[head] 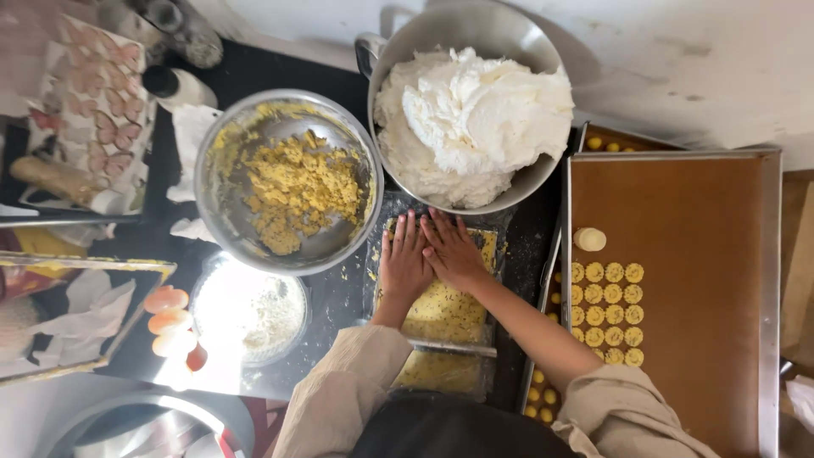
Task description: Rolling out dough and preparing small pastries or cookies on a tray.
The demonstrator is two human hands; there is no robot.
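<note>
Yellow dough [445, 309] lies flattened under a clear plastic sheet [381, 293] on the dark counter [526, 229], just in front of you, between the two steel bowls and your body. Your left hand [402, 259] and your right hand [451, 250] both rest flat on the dough with the fingers stretched out; they grasp nothing and they touch each other side by side. A metal bar [454, 347] lies across the dough near your sleeves. Beyond the hands stands a big steel bowl of white cream [475, 114], and to its left a steel bowl of yellow crumbs [292, 187]. At your right a baking tray [772, 297] with brown paper carries rows of small round yellow cookies [606, 309]. Some eggs [170, 322] lie at your left.
</note>
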